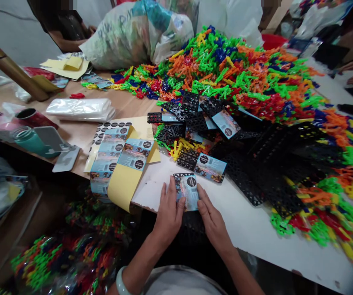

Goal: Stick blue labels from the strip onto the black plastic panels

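At the table's front edge lies a black perforated plastic plate with a blue printed label (187,192) across it. My left hand (169,209) grips its left side, the thumb lying on the label. On the opposite side, my right hand (210,213) holds the right edge between thumb and fingers. Just beyond my hands rests another labelled black plate (205,166). To the left, a strip of labels on yellow backing paper (124,176) curls over the table edge. Farther back, several more black plates (194,119) are heaped, some bearing labels.
A large pile of colourful plastic pieces (207,69) covers the table's back and right. On the left stand a teal bottle (30,139), a phone stand (64,151), a gold flask (16,73) and folded clear bags (79,108). Another person's arm (67,41) shows behind.
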Tool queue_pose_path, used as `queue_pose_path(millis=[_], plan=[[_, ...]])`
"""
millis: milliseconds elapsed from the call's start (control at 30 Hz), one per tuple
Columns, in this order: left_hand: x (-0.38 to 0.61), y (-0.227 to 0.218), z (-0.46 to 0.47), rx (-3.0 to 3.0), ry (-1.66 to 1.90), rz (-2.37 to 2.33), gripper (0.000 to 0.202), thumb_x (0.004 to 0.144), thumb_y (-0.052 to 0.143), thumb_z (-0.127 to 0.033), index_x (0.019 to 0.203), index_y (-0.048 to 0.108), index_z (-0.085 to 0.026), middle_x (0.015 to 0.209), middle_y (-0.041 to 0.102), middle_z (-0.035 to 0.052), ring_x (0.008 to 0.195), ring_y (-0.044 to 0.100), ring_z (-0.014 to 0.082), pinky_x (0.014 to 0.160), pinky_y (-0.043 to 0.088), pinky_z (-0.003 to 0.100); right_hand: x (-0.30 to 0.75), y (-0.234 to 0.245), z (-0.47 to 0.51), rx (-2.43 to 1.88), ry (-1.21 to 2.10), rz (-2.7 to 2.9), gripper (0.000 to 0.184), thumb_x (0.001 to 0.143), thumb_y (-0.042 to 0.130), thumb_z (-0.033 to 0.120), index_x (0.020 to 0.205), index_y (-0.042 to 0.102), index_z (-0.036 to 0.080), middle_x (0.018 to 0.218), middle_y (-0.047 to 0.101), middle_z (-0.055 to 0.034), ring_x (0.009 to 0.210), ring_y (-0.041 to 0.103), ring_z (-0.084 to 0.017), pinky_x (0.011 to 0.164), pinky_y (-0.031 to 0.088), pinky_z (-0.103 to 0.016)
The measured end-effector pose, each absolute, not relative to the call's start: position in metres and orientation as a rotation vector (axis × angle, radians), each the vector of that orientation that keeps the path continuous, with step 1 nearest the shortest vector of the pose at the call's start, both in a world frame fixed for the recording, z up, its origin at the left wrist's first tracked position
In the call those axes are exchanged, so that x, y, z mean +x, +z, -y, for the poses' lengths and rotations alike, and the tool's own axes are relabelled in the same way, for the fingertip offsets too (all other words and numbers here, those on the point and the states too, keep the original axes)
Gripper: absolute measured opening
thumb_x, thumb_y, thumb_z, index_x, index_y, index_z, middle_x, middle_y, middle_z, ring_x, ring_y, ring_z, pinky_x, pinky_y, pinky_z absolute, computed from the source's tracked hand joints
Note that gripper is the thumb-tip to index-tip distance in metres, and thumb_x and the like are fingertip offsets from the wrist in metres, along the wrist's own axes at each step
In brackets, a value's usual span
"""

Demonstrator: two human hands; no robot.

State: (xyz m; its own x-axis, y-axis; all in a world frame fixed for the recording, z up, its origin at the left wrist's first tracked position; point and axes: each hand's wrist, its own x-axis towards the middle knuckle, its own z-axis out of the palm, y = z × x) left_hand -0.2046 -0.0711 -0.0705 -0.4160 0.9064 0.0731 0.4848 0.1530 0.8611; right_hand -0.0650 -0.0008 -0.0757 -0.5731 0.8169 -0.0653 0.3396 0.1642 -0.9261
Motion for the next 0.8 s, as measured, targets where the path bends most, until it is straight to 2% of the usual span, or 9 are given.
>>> queue_pose_path(millis=[67, 167, 267, 400, 500, 633, 800], plan=[[-0.202, -0.061, 0.072, 0.984, 1.429, -1.683, 0.062, 0.098, 0.038, -0.036, 0.153, 0.013, -0.021, 0.16, 0.016, 0.0065, 0.147, 0.016, 0.0193, 0.121, 0.017, 0.04, -0.07, -0.065, 0.003, -1.096, 1.601, 1.709, 0.054, 0.097, 0.046, 0.045, 0.147, 0.035, 0.03, 0.154, 0.031, 0.0029, 0.145, 0.023, -0.02, 0.12, 0.018, -0.044], [-0.197, -0.051, 0.072, 0.615, 1.64, -1.253, 0.059, 0.095, 0.046, -0.033, 0.15, 0.026, -0.028, 0.158, 0.025, 0.0009, 0.145, 0.024, 0.0204, 0.119, 0.024, 0.038, -0.077, -0.054, 0.004, -0.99, 1.813, 1.395, 0.052, 0.095, 0.051, 0.043, 0.144, 0.039, 0.033, 0.153, 0.033, 0.0043, 0.142, 0.029, -0.021, 0.119, 0.023, -0.044], [-0.197, -0.048, 0.071, 0.462, 1.691, -1.048, 0.059, 0.092, 0.051, -0.033, 0.148, 0.032, -0.027, 0.153, 0.038, 0.0027, 0.14, 0.034, 0.0241, 0.117, 0.03, 0.042, -0.083, -0.051, 0.006, -0.916, 1.903, 1.292, 0.052, 0.094, 0.052, 0.042, 0.144, 0.04, 0.033, 0.152, 0.034, 0.0026, 0.14, 0.034, -0.023, 0.116, 0.031, -0.046], [-0.205, -0.046, 0.072, 0.556, 1.627, -1.024, 0.074, 0.082, 0.062, -0.035, 0.149, 0.03, -0.027, 0.152, 0.04, 0.0036, 0.138, 0.038, 0.0276, 0.115, 0.033, 0.044, -0.086, -0.057, 0.01, -0.975, 1.85, 1.313, 0.054, 0.094, 0.051, 0.044, 0.145, 0.039, 0.03, 0.153, 0.033, 0.0016, 0.142, 0.03, -0.023, 0.118, 0.024, -0.047], [-0.209, -0.043, 0.075, 0.577, 1.607, -0.979, 0.086, 0.073, 0.067, -0.034, 0.149, 0.028, -0.024, 0.151, 0.041, 0.0055, 0.137, 0.04, 0.0299, 0.113, 0.037, 0.045, -0.087, -0.057, 0.003, -0.961, 1.905, 1.262, 0.052, 0.093, 0.053, 0.044, 0.142, 0.044, 0.029, 0.152, 0.036, 0.001, 0.142, 0.032, -0.022, 0.118, 0.024, -0.045], [-0.209, -0.042, 0.078, 0.535, 1.553, -0.924, 0.09, 0.065, 0.066, -0.025, 0.148, 0.031, -0.022, 0.147, 0.046, 0.0064, 0.134, 0.043, 0.0315, 0.111, 0.039, 0.047, -0.094, -0.045, -0.023, -0.891, 1.99, 1.191, 0.053, 0.095, 0.047, 0.05, 0.142, 0.044, 0.028, 0.148, 0.044, -0.0028, 0.134, 0.044, -0.024, 0.109, 0.04, -0.044], [-0.206, -0.045, 0.077, 0.469, 1.532, -0.851, 0.09, 0.06, 0.062, -0.018, 0.146, 0.034, -0.021, 0.142, 0.052, 0.0065, 0.13, 0.048, 0.0322, 0.108, 0.042, 0.048, -0.111, -0.029, -0.031, -0.909, 2.053, 1.152, 0.061, 0.095, 0.035, 0.06, 0.147, 0.035, 0.028, 0.131, 0.061, -0.0061, 0.108, 0.065, -0.023, 0.087, 0.055, -0.038]])
